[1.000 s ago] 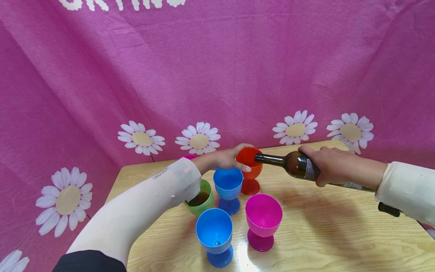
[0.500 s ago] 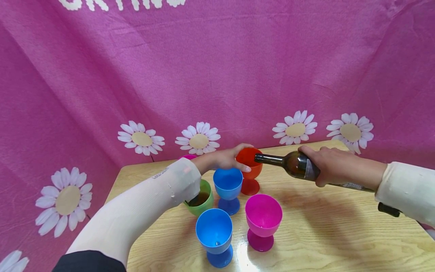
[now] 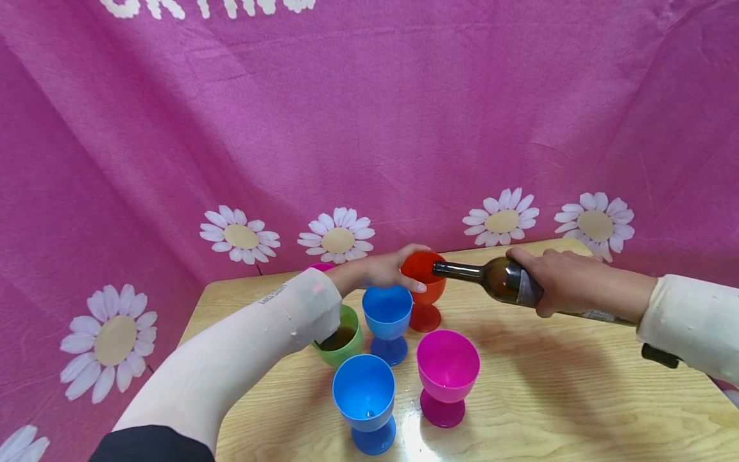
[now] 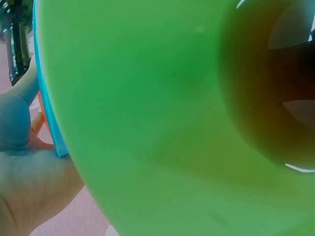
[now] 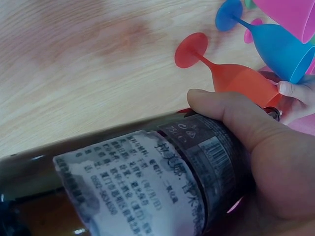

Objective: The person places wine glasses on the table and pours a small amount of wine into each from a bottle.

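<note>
My left hand (image 3: 383,269) grips the red goblet (image 3: 424,296) near its rim, with thumb and fingers spread around the bowl. In my right hand (image 3: 568,276) is a dark glass wine bottle (image 3: 503,280), tipped nearly level. Its mouth lies over the goblet's rim on the right; whether liquid flows out cannot be made out. The bottle's printed label (image 5: 133,182) faces the right wrist camera. Under my left forearm stands a green goblet (image 3: 351,350) with brown liquid in it, which fills much of the left wrist view. A blue goblet (image 3: 387,321) stands just in front of the red one.
Closer to me on the wooden table (image 3: 554,391) are another blue goblet (image 3: 365,401) and a pink goblet (image 3: 448,369). A second pink goblet (image 3: 321,265) is mostly hidden behind my left arm. A pink cloth with daisies (image 3: 369,128) hangs behind the table.
</note>
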A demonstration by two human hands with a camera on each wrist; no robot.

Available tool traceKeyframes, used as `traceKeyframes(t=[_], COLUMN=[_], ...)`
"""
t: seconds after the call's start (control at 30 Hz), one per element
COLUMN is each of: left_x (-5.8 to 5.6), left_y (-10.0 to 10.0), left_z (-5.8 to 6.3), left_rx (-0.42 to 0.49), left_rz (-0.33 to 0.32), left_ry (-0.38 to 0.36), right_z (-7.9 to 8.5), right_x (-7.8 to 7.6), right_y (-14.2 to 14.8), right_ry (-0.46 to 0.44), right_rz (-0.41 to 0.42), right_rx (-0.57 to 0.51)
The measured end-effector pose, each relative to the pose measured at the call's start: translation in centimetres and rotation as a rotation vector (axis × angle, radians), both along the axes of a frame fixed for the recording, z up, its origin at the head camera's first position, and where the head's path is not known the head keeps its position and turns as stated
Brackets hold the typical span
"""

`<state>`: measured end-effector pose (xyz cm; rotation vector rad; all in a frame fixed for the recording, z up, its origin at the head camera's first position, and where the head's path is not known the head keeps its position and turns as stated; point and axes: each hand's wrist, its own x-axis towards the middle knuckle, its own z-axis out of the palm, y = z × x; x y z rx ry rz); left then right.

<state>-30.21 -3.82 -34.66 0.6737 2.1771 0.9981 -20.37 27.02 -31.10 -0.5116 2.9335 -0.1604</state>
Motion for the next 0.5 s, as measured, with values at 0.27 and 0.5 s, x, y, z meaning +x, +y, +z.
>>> traceKeyframes(t=[0.27, 0.5], left_x=[-0.05, -0.01], left_y=[0.03, 0.01], left_z=[-0.06, -0.04], left_rx=[-0.007, -0.008], left_rz=[0.01, 0.009], left_ry=[0.003, 0.006], right_z=[0.05, 0.08], right_x=[0.0, 0.0], right_y=[-0.02, -0.06], right_ry=[-0.002, 0.0], right_rz=[0.0, -0.005], right_rx=[0.002, 0.008])
